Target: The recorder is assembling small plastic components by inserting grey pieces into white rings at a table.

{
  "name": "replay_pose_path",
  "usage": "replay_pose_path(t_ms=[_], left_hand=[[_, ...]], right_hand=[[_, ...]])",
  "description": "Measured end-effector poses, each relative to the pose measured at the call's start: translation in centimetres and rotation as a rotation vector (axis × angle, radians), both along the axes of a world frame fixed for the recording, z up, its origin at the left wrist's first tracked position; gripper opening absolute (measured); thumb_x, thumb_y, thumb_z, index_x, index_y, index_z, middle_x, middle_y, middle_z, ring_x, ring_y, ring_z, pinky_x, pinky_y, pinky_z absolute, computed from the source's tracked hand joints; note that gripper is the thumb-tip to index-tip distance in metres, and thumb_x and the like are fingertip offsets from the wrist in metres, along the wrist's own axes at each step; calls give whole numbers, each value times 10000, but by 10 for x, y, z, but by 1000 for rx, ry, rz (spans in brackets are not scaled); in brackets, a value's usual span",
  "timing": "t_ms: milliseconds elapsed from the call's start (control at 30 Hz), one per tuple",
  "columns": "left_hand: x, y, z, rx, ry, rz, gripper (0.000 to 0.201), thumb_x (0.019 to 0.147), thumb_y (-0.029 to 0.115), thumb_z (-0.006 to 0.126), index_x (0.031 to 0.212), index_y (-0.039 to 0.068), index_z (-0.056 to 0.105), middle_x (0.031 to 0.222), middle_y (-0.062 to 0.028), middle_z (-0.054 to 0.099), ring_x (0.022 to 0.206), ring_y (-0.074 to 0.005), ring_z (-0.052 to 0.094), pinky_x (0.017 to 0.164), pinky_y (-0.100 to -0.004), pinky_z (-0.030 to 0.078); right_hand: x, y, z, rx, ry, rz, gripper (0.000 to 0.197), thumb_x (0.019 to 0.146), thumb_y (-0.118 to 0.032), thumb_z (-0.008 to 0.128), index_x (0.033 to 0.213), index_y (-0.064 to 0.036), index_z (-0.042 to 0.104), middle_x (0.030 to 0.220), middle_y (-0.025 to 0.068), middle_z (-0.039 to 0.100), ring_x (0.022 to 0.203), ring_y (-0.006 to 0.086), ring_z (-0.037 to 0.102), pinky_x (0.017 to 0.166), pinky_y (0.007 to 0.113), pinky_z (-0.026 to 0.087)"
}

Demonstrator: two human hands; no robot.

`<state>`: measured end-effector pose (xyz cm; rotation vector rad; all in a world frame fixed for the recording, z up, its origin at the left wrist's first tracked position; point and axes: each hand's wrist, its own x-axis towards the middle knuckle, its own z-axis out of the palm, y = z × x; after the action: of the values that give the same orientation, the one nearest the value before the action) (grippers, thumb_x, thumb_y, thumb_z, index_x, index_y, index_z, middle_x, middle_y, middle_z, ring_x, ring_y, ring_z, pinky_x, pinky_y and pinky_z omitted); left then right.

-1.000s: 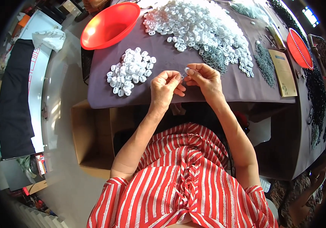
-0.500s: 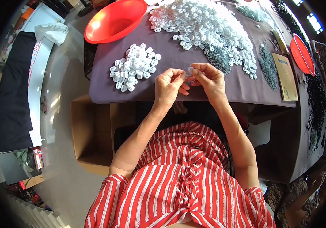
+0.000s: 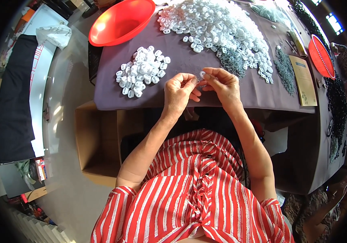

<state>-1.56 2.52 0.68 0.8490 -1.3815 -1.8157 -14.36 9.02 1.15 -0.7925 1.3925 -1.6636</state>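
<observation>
Two hands meet over one small white piece at the near edge of the purple-covered table.

The left hand [image 3: 178, 92] and right hand [image 3: 221, 84] come together fingertip to fingertip, both pinched on a small white plastic piece [image 3: 202, 74] held just above the purple cloth [image 3: 189, 56] (what kind of part it is, I cannot tell from here). To the left of the hands lies a small heap of white pieces [image 3: 142, 71]; farther back a much larger white pile [image 3: 216, 26] spreads across the table, with a clump of grey metal bits [image 3: 232, 61] at its near edge. A red basin [image 3: 121, 21] sits at the far left corner, a red lid [image 3: 321, 56] to the right, and a brown cardboard box [image 3: 96, 141] stands on the floor below.
</observation>
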Motion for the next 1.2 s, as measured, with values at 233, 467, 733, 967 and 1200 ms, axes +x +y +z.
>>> replay_pose_path(t_ms=[233,467,733,967,1200], left_hand=[[0,1,0,-1,14,2,133,868,74,558,889,-55,581,762,-110,627,548,-132,599,438,-237,510],[-1,1,2,1,13,14,130,867,68,556,899,-56,581,764,-116,629,546,-134,599,441,-241,513],[-1,0,3,-11,-24,-3,132,867,69,555,890,-58,584,759,-120,636,551,-134,600,443,-240,513],[0,1,3,9,0,-8,137,868,54,550,901,-68,603,754,-116,641,560,-134,608,458,-239,521],[1,1,4,15,-38,-29,144,873,69,557,915,-57,612,764,-87,626,586,-130,606,501,-236,525]], right_hand=[[-1,1,1,8,-22,3,169,835,-55,611,980,32,618,807,51,643,714,111,642,594,213,527],[-1,1,0,-2,-15,14,156,835,-42,603,974,29,613,825,51,633,720,109,638,591,211,525],[0,2,0,16,41,11,156,834,-42,601,977,19,617,835,43,630,722,107,636,596,214,522],[2,2,1,46,115,8,150,840,-47,592,976,9,624,811,31,639,706,88,624,610,215,511],[5,2,-6,10,135,-15,153,845,-54,590,978,14,623,786,26,639,690,70,602,618,212,502]])
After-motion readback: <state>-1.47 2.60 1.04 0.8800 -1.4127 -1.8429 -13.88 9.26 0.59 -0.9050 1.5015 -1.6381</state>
